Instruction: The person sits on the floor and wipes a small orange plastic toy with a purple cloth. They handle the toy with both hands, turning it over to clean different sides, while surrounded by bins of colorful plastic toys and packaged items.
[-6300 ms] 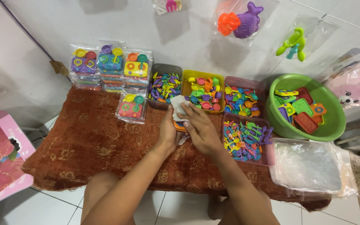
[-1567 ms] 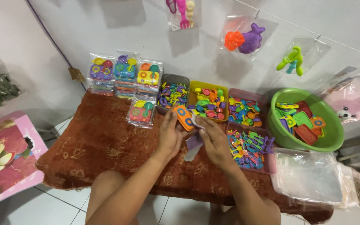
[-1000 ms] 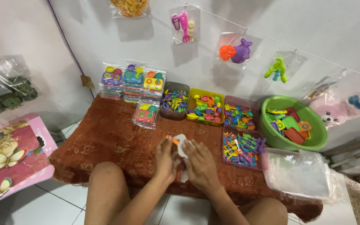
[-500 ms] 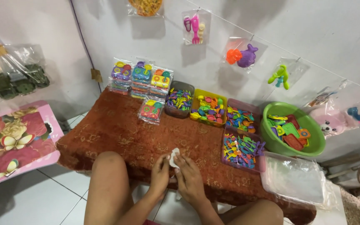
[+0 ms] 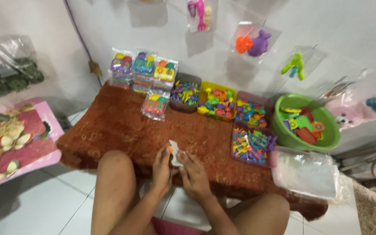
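We found both hands at the lower centre of the frame, over the near edge of the table (image 5: 122, 130), which was covered in a rust-brown patterned cloth. The left hand (image 5: 162, 167) and the right hand (image 5: 195, 173) met around a small clear plastic packet (image 5: 174, 152) — the fingers of both were closed on it, holding it upright between them. A spot of orange showed at the packet's left edge; what was inside it we could not tell.

Well apart from the hands, toward the upper centre, we noted a row of sealed toy packets (image 5: 143, 72) standing against the wall, with one more packet (image 5: 155, 104) lying flat just in front of them. To the right of these sat a dark tray (image 5: 186, 93), a yellow tray (image 5: 217, 102) and two pink trays (image 5: 251, 114) (image 5: 252, 146), all filled with small bright plastic pieces. At the right of the frame stood a green basin (image 5: 306, 124) holding larger coloured shapes, and below it, at the table's right end, lay a stack of empty clear bags (image 5: 307, 174).

Bagged toys (image 5: 252, 43) hung on the wall along the top — a pink low table (image 5: 14, 143) with a printed top stood at the left.
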